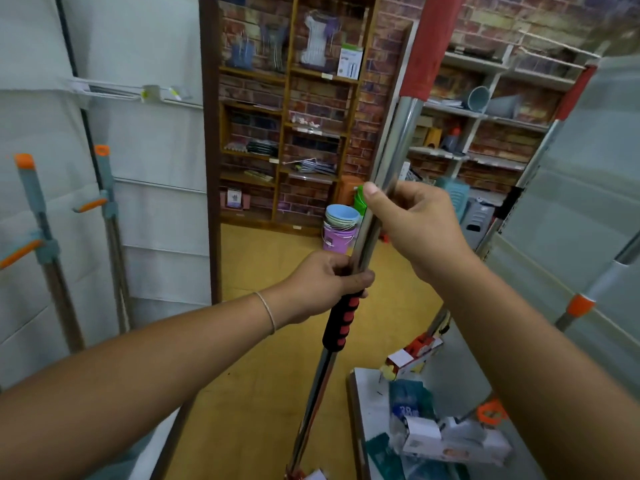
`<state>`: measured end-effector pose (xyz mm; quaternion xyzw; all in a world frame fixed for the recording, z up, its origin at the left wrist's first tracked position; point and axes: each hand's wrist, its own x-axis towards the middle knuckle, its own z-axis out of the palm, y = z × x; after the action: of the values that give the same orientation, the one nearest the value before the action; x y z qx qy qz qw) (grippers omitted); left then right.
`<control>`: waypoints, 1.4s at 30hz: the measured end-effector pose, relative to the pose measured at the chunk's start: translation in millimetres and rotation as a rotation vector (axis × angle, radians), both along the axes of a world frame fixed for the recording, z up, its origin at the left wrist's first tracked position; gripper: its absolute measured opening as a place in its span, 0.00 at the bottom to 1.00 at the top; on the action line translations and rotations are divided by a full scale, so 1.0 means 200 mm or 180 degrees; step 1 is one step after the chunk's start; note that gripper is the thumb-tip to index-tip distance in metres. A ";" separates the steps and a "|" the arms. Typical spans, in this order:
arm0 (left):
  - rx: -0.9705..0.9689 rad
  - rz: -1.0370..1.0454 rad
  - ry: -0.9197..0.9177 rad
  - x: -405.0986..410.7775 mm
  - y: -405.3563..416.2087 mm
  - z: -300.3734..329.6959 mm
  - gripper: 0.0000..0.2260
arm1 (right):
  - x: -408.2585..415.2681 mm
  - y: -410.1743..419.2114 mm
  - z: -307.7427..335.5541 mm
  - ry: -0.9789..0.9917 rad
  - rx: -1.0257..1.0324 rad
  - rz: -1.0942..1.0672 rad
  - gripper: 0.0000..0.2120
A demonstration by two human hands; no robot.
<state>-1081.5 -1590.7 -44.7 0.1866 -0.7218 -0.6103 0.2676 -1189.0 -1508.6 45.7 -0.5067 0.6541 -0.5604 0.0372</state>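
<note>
I've got the metal pole (396, 143) standing almost upright in mid-frame, leaning a little right, its red sleeve (433, 43) up top; my left hand (322, 282) has its fingers curled tight round it just above the black and red foam grip (341, 323); my right hand (415, 226) grips higher on the bare metal, thumb laid up along it; stacked buckets (341, 225) sit on the yellow floor (263, 265) behind, near the wooden shelf (287, 116); boxes (450, 441) lie lower right.

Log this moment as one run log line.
left hand: grips metal pole at top of black-red foam grip | right hand: holds it higher up | red sleeve: upper end
</note>
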 end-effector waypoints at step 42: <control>-0.0350 -0.1637 0.0190 -2.13 -1.64 0.24 0.04 | -1.83 -1.41 0.34 -0.0078 -0.0584 -0.1722 0.14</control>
<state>-1508.5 -1918.0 3.5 -0.0358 -0.7694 -0.6233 0.1346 -1555.8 -1790.3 113.2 -0.3083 0.7115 -0.6129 -0.1518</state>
